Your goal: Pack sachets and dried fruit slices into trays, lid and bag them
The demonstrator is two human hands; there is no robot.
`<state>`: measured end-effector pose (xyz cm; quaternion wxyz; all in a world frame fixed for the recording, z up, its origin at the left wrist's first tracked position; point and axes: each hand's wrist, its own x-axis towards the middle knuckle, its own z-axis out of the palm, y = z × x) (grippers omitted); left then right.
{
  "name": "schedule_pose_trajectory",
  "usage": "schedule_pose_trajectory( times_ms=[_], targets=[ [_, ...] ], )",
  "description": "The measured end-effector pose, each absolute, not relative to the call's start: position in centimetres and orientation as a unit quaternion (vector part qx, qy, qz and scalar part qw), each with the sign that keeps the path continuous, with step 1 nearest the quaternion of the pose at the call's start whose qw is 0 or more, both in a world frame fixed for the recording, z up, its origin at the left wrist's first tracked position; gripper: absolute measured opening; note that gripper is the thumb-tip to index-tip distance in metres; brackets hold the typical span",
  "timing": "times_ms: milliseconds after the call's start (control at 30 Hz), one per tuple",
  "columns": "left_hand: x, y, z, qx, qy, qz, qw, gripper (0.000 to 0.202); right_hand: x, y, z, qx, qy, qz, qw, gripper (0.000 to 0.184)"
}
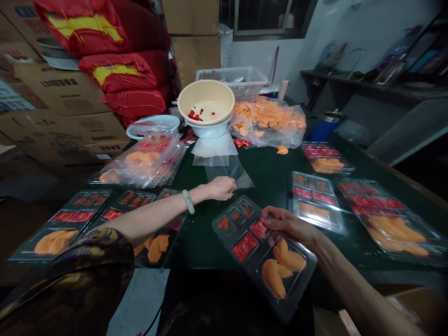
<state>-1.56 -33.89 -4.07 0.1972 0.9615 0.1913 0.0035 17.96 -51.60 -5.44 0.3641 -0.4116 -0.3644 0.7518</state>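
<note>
My right hand grips the edge of a clear plastic tray, tilted over the table's front edge. In the tray lie orange curved pieces, two red packets and small reddish-brown pieces in separate compartments. My left hand, with a pale green bangle on the wrist, is closed at the near edge of a clear plastic bag. Its fingertips are partly hidden. More filled trays lie left of my hands, partly behind my left arm.
Filled trays also lie at right. Wrapped trays are piled at back left. Farther back stand a cream basin, a white basket, a bag of orange pieces and a blue cup. Boxes and red sacks rise at left.
</note>
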Motion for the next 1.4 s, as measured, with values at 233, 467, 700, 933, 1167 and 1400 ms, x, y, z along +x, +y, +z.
schedule_pose_trajectory(
  times_ms=[233,467,700,933,1167,1400],
  targets=[
    [-1.6,-37.7,-2.6,0.995,0.049,0.012,0.091,0.015,17.7,-53.7,-5.5,-0.437,-0.349,0.743,0.368,0.032],
    [-1.3,-40.3,-0.8,0.98,0.018,0.004,0.196,0.017,17.7,-56.2,-5.1,-0.492,-0.312,0.692,0.426,0.076],
    [-1.4,-43.3,-0.9,0.991,0.116,0.056,0.041,0.013,17.3,-57.1,-5.0,-0.462,-0.298,0.71,0.439,0.083],
    [-2.8,-43.4,-3.1,0.913,0.388,0.037,0.122,0.026,17.6,-59.2,-5.8,-0.474,-0.252,0.683,0.496,0.085],
    [-3.2,-44.3,-4.6,0.798,0.372,0.114,0.46,0.018,17.0,-60.7,-6.4,-0.469,-0.191,0.631,0.587,0.077],
    [-3.6,-48.3,-4.8,0.858,0.382,0.24,0.246,0.025,15.1,-60.9,-5.9,-0.502,-0.135,0.578,0.629,0.082]
  ],
)
